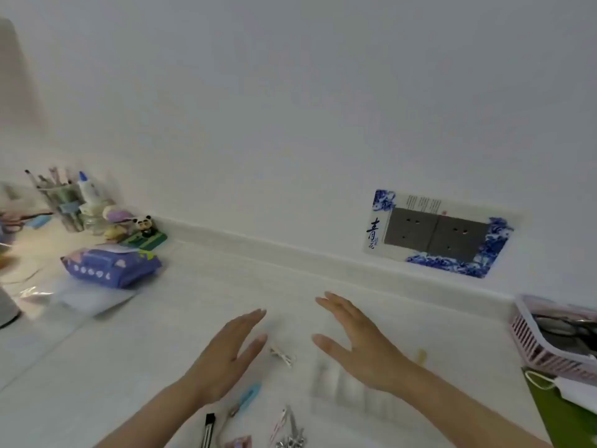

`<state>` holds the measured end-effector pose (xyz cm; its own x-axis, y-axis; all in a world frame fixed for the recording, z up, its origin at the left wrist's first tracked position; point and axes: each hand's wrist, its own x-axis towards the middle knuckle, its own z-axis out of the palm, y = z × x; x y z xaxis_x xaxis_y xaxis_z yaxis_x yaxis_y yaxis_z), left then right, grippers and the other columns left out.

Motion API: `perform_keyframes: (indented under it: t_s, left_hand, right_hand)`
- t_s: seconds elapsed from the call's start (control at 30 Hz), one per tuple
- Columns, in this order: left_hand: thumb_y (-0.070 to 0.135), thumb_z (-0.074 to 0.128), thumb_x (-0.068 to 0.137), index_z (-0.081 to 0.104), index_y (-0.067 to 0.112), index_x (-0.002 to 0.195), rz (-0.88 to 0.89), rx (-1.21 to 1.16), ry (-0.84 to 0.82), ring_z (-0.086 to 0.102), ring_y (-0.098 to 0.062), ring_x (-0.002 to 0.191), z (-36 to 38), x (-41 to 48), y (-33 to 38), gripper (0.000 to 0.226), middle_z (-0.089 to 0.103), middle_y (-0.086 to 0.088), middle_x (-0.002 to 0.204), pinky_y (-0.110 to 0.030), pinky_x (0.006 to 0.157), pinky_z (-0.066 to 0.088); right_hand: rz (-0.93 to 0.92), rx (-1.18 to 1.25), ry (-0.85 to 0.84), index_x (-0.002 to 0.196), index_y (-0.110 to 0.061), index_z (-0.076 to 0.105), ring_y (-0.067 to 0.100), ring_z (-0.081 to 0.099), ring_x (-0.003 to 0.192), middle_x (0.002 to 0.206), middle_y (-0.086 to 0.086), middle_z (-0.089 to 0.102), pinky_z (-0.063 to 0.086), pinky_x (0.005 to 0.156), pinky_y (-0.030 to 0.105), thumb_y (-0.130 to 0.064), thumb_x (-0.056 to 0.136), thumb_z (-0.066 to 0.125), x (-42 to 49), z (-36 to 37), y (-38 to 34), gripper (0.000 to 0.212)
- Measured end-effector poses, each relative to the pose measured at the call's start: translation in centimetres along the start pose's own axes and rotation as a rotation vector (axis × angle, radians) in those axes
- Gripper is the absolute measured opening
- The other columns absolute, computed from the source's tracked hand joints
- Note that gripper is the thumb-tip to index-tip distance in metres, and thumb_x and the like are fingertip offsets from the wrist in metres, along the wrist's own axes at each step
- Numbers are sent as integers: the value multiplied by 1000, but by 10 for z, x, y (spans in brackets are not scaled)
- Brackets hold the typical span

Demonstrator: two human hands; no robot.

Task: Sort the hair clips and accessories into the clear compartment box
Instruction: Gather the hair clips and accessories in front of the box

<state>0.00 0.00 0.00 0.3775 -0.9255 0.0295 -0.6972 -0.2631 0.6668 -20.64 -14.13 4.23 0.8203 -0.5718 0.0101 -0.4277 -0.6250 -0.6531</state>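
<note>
Hair clips (290,431) loose on our desk (129,367)
Left hand (226,354) and right hand (361,344) flat, we grip nothing; blurry clear compartment box (352,396) under the right.

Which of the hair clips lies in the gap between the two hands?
The small pale clip, just below the thumb tips of the left hand and right hand. The blue clip and the others lie nearer the bottom edge.
</note>
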Motion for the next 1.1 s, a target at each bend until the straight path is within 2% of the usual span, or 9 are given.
perform_keyframes:
  t_s: [0.13,0.23,0.33,0.47,0.63,0.73,0.87,1.0,1.1]
  left_hand:
    - [56,20,90,22,46,142,86,78,-238,11,6,138,28,10,-22,53,17,27,150,-20,115,5]
    - [47,20,96,25,36,144,199,191,-247,13,5,138,47,7,-37,50,18,20,152,-13,110,4]
    - [49,20,96,29,32,144,222,225,-238,18,-1,140,44,-3,-41,52,23,15,153,-18,113,7]
    - [51,19,96,31,25,144,175,163,-247,25,-7,139,36,-40,-41,56,28,11,153,-21,113,13]
    - [45,22,99,45,23,137,253,175,-247,20,2,137,41,-91,-43,50,27,14,151,-14,107,11]
    - [55,25,94,37,30,141,249,182,-139,21,-2,139,43,-99,-53,54,27,12,153,-24,114,15]
    - [54,25,95,37,28,141,233,138,-83,20,-7,142,60,-104,-50,54,27,9,154,-28,114,17]
    - [66,27,87,34,30,142,285,173,-103,20,-9,142,76,-112,-40,66,25,9,154,-34,115,20]
    - [64,30,89,40,28,139,319,136,-129,27,-8,138,89,-120,-24,63,33,10,148,-33,113,24]
  right_hand:
    - [-89,-242,-132,144,-41,22,-3,5,140,156,-22,8,4,116,24,-61,89,36,-1,34,6,60]
    - [-140,-440,-137,145,-35,25,5,2,145,158,-13,12,0,119,29,-61,90,31,-7,54,15,61]
    - [-177,-557,-12,145,-33,26,6,-2,146,159,-10,13,-6,119,31,-60,91,27,-17,65,10,61]
    - [-219,-465,91,146,-30,27,3,6,145,157,-14,15,2,118,24,-56,92,30,-51,85,-14,59]
    - [-90,-306,-24,148,-25,22,1,11,144,158,-13,14,7,112,17,-58,92,29,-84,131,-28,65]
    - [30,-243,-115,149,-22,17,5,7,145,160,-7,9,3,114,20,-57,94,26,-91,141,-24,66]
    - [51,-311,-127,149,-20,13,7,7,146,160,-4,9,4,114,21,-56,94,29,-100,149,-28,68]
    - [73,-253,-102,145,-14,26,13,25,141,155,0,27,16,106,17,-45,98,29,-116,139,-27,56]
    - [93,-188,-89,145,-14,27,12,24,142,156,1,26,13,107,15,-41,99,28,-132,129,-20,53]
